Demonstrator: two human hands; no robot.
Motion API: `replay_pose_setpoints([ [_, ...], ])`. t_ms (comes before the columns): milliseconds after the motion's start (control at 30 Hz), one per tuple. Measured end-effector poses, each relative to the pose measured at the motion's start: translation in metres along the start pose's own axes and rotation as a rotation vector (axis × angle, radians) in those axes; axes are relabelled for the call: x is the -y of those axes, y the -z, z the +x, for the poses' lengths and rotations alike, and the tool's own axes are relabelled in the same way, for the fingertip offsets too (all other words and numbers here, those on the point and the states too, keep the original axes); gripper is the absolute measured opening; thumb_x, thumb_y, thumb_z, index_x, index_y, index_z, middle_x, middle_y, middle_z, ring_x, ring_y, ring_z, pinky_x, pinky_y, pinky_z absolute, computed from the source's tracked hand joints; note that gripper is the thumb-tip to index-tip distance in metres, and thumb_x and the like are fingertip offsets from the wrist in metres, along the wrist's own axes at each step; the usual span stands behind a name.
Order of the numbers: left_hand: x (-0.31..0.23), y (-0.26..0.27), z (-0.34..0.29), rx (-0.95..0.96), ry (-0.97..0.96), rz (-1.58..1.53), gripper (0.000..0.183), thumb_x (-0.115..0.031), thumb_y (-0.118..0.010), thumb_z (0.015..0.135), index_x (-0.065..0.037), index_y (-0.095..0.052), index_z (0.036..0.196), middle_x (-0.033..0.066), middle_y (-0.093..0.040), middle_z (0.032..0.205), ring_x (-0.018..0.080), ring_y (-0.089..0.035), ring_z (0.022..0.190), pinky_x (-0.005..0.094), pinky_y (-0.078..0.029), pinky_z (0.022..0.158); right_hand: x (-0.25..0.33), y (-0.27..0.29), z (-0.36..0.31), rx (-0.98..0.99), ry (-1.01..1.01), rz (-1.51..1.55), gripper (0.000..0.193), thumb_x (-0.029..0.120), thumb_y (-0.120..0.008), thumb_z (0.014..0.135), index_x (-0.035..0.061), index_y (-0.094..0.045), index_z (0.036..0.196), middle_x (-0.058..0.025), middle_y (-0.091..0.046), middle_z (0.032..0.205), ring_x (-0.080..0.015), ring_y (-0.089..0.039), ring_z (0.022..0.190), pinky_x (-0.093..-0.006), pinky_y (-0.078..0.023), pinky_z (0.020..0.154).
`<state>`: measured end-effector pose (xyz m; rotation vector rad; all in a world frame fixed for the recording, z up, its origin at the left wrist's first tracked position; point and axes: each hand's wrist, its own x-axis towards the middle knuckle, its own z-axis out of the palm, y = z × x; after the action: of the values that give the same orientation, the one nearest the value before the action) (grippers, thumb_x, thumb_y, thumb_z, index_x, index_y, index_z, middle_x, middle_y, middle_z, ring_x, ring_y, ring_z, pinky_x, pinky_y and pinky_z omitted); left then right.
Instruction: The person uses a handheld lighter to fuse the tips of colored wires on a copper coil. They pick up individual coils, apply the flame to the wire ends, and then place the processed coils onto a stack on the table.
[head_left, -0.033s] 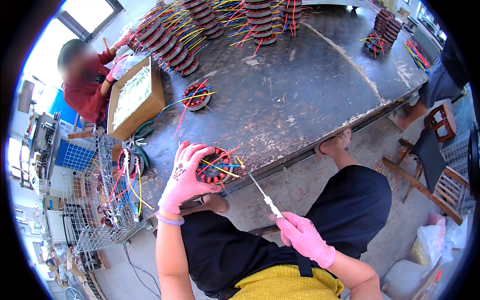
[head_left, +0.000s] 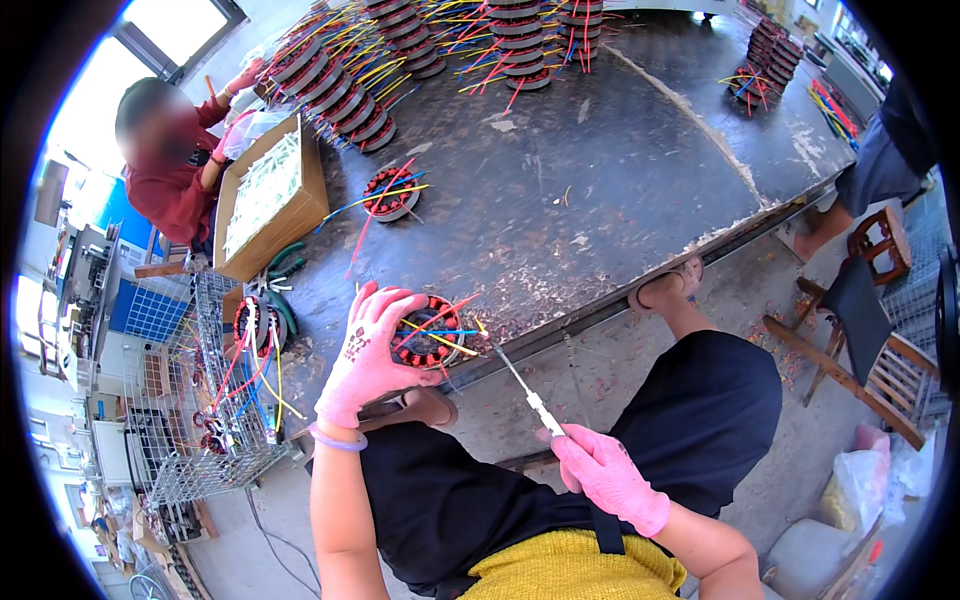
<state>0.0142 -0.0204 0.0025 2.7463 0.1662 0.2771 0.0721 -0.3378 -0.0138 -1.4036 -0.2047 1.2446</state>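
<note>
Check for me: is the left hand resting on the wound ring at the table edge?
Yes, the left hand in its pink glove lies over the wound ring at the near edge of the table.

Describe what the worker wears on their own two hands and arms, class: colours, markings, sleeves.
Both hands wear thin pink gloves. The left hand glove has a dark printed mark on its back, and a lilac band circles that wrist. The right hand glove looks plain. Both forearms are bare, with no sleeves showing.
</note>
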Motion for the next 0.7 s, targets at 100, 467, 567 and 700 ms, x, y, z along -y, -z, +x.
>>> replay_pose_setpoints([
  [100,0.0029,0.0004,-0.0008,0.027,-0.001,-0.006,0.086,-0.027,-0.09,0.048,-0.008,-0.057,0.126,0.0121,-0.055,0.128,0.0331,-0.045,0.131,0.0499,-0.023,0.12,0.0051,-0.0004,-0.0006,-0.003,-0.013,-0.039,0.035,0.025,-0.049,0.103,-0.0015,-0.059,0.123,0.0025,-0.049,0.065,-0.0054,-0.045,0.057,-0.0248,-0.038,0.054],
  [467,0.0022,-0.0003,0.001,0.035,-0.013,-0.006,0.085,-0.028,-0.089,0.049,-0.008,-0.057,0.126,0.0122,-0.056,0.127,0.0322,-0.047,0.13,0.0509,-0.021,0.121,-0.0005,0.0,0.0002,-0.019,0.013,-0.018,0.034,0.024,-0.049,0.103,-0.0025,-0.059,0.123,0.0016,-0.049,0.065,-0.0057,-0.046,0.058,-0.0253,-0.04,0.055],
  [567,0.0012,0.0005,0.0007,0.031,-0.012,-0.006,0.086,-0.029,-0.09,0.05,-0.009,-0.057,0.126,0.0123,-0.056,0.127,0.0326,-0.047,0.129,0.0512,-0.022,0.12,-0.0042,0.0009,0.0008,-0.016,0.027,-0.011,0.034,0.024,-0.049,0.103,-0.0026,-0.059,0.122,0.0016,-0.049,0.065,-0.0057,-0.046,0.058,-0.0252,-0.04,0.055],
  [700,0.0008,-0.0003,-0.0004,0.018,-0.015,-0.016,0.086,-0.031,-0.09,0.051,-0.01,-0.057,0.127,0.0119,-0.056,0.126,0.0329,-0.048,0.128,0.0516,-0.023,0.12,-0.0017,0.0009,-0.0003,-0.012,0.008,-0.018,0.035,0.026,-0.049,0.103,-0.0027,-0.059,0.121,0.0016,-0.049,0.065,-0.0058,-0.046,0.058,-0.0255,-0.04,0.055],
])
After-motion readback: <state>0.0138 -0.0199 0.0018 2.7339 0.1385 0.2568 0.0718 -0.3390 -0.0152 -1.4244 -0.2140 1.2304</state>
